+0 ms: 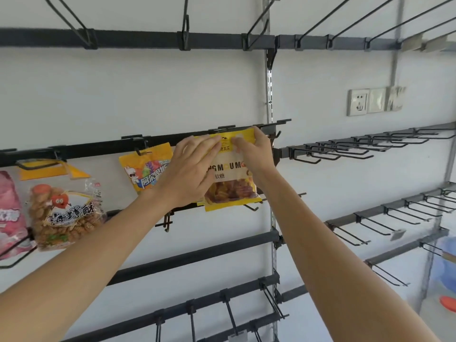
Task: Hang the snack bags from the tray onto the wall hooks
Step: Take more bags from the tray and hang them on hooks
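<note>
Both hands are raised to the wall rack, holding a yellow plastic bag of orange gummy sweets [232, 186] flat against the long black metal rail [98, 150]. The left hand [195, 169] pinches the bag's header just left of its hang hole, and the right hand [255, 151] grips the top right corner, fingers curled over the edge. The bag's top edge sits level with the rail; whether it is already on a hook is hidden by the fingers. Just left hangs a yellow bag with a cartoon rabbit [144, 169], then a clear bag of twisted brown snacks [64, 218] and a pink bag [9, 213]. Bare black wire hooks [345, 149] line the rails to the right, below a white wall socket [358, 102].
</note>
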`<state>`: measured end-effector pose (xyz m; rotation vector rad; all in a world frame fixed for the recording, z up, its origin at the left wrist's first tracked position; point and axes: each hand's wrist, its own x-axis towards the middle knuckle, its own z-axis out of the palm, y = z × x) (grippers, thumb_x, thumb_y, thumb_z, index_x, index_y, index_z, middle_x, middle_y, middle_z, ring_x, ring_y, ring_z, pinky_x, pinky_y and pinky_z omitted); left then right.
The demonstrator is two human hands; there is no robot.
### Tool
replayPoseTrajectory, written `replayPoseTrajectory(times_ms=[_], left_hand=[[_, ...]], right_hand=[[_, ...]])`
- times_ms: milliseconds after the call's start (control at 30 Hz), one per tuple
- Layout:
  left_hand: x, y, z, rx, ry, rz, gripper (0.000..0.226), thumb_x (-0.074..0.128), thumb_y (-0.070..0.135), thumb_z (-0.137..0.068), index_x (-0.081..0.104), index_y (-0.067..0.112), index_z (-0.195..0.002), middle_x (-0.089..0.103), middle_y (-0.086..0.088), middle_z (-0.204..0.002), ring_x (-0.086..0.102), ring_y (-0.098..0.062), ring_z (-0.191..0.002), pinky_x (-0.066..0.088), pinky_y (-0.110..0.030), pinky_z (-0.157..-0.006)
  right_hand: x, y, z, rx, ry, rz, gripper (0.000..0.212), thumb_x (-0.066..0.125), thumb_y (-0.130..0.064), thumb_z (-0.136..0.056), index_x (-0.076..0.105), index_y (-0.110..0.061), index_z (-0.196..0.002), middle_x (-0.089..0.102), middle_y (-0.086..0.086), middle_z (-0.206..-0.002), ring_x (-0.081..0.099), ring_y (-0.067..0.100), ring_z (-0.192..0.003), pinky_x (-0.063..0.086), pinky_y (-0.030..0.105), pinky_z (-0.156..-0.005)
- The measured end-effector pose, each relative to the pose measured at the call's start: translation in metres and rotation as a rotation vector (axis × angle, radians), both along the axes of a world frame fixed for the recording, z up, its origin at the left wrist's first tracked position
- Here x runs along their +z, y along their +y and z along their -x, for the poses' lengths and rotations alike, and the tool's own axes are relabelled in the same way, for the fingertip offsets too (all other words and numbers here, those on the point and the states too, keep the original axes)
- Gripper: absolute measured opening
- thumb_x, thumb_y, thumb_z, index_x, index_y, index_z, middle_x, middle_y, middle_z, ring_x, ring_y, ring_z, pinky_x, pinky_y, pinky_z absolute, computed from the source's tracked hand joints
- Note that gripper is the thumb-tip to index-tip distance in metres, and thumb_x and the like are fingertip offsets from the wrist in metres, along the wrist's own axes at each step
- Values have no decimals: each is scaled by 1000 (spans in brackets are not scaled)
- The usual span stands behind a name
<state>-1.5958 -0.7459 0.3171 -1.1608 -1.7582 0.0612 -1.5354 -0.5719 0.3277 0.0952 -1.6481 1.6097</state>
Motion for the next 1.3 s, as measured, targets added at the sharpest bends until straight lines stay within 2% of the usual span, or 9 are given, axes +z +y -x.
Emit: replayPoseTrajectory(times_ms=[167, 433, 567, 667, 733, 833, 933, 1100, 1300], left_hand=[[3, -1, 1, 22, -1, 24, 55, 43, 24, -93, 46, 5, -144, 41, -7, -152, 35, -25, -139, 19, -43, -116], [-5, -1, 20, 101, -107, 94, 56, 35, 31, -94, 44, 12, -145, 36, -5, -156, 33, -25, -141, 21, -46, -116], [-7, 1, 28, 138, -148, 132, 55, 33, 34, -94, 47, 18, -144, 35, -8, -155, 31, -30, -140, 27, -50, -112], [-9, 2, 32, 131, -159, 129, 52, 40, 32, -94, 48, 19, -143, 34, -9, -156, 29, -31, -140, 28, -51, -112], [-10, 2, 35, 135, -160, 128, 51, 48, 29, -93, 47, 21, -144, 32, -9, -157, 27, -32, -142, 27, -52, -113], [-11, 3, 40, 167, -182, 125, 53, 52, 27, -94, 43, 22, -147, 25, -7, -161, 21, -30, -146, 23, -50, -117], [-11, 5, 45, 181, -300, 114, 56, 44, 26, -99, 32, 23, -153, 9, -2, -165, 5, -24, -152, 18, -44, -120], [-9, 6, 48, 160, -434, 133, 58, 41, 23, -101, 22, 22, -156, -4, 1, -166, -11, -18, -152, 24, -44, -120], [-14, -1, 34, 159, -562, 151, 58, 37, 32, -103, 17, 23, -157, -2, 1, -166, -9, -16, -152, 9, -43, -123]], right_hand=[[1, 7, 8, -3, -35, -30, 12, 62, -14, -91, 51, -13, -95, 56, -5, -67, 57, 12, -60, 47, 22, -52], [-8, 16, 27, -48, -131, -55, 31, 67, -23, -91, 45, -14, -111, 60, 1, -85, 62, 16, -70, 49, 27, -54], [-20, 15, 35, -408, -89, -243, 48, 73, -33, -86, 39, -16, -115, 50, 2, -113, 56, 21, -93, 50, 36, -71], [-31, 12, 37, -780, 36, -526, 35, 69, -29, -88, 49, -12, -112, 46, 5, -112, 47, 22, -95, 45, 35, -75], [-36, 11, 39, -874, 88, -738, 25, 68, -18, -87, 58, -11, -108, 51, 8, -113, 49, 26, -100, 45, 36, -83], [-45, 11, 44, -709, -44, -919, 39, 67, -20, -89, 59, -12, -125, 50, 6, -136, 43, 28, -126, 39, 39, -103], [-50, 11, 50, -589, -124, -910, 48, 64, -27, -94, 50, -13, -139, 43, 2, -150, 32, 23, -142, 31, 39, -116], [-48, 8, 47, -527, -217, -926, 61, 60, -34, -97, 35, -17, -151, 29, -1, -161, 18, 20, -150, 24, 44, -121], [-60, -3, 22, -523, -391, -1001, 76, 59, -35, -97, 17, -21, -159, 13, -1, -167, 9, 23, -152, 14, 44, -124]])
